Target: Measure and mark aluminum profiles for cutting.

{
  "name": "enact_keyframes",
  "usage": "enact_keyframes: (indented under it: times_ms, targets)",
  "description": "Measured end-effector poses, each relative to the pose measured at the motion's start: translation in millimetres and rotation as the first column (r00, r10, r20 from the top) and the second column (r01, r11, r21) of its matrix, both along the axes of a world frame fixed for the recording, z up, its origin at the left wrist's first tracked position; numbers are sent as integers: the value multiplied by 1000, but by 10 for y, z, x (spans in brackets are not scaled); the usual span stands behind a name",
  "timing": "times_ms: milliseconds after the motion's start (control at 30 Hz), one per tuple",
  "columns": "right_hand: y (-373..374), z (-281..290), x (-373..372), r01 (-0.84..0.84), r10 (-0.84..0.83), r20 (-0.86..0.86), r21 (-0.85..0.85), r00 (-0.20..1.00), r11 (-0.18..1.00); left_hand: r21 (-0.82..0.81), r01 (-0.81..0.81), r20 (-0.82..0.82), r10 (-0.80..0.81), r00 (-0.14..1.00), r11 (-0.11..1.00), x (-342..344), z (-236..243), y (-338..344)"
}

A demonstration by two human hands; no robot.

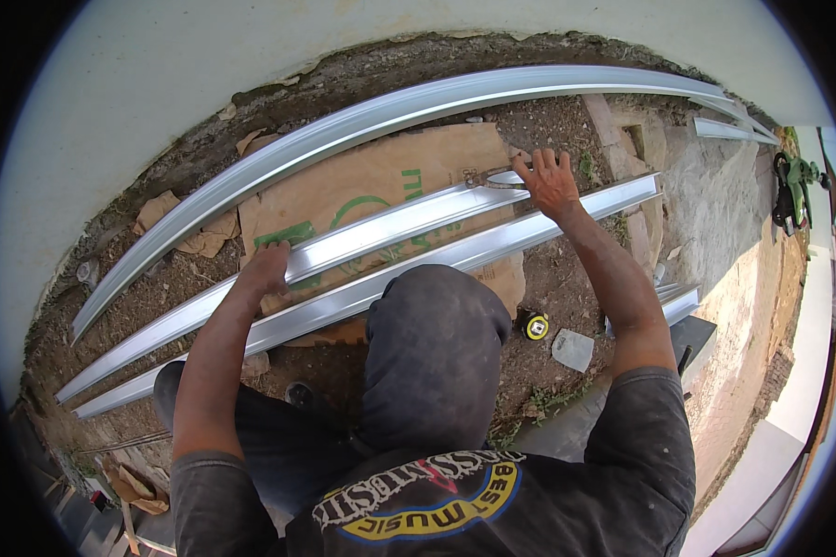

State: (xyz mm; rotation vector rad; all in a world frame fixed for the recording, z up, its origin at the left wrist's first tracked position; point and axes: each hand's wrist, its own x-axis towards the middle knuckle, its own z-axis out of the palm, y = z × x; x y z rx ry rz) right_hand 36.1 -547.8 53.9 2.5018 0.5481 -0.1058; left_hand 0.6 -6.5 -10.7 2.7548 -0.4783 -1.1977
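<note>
Brown soil [559,288] and flattened tan cardboard [399,160] underlie a long silver metal channel [372,239] slanting away rightward, left hand [267,269] curled over it, right hand [552,188] nearest its right end, that grip's closure unclear.

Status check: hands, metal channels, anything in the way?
Left hand on middle channel, right hand at its right end. Cardboard underneath. Near channel close alongside; tape measure rightward.
</note>
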Motion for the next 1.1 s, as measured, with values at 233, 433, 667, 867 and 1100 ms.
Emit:
enact_keyframes:
  times_ms: [233, 433, 667, 867, 1100]
  targets:
    - [73, 166, 239, 130, -126, -295, -6, 947, 991, 3, -14, 26, 14, 1000, 1000, -38, 41, -32]
    - [101, 275, 300, 94, -101, -416, -36, 904, 995, 7, -26, 51, 25, 998, 1000, -88, 62, -20]
    - [-85, -110, -161, 31, -31, -11, -21, 999, 999, 47, -23, 33, 22, 999, 999, -29, 106, -94]
    - [-162, -166, -74, 50, -52, 141, 16, 989, 999, 47, -29, 59, 26, 998, 998, -57, 90, -95]
    - [-345, 9, -28, 133, -138, 77, 65, 987, 989, 67, -45, 2, 45, 999, 997, -9, 120, -92]
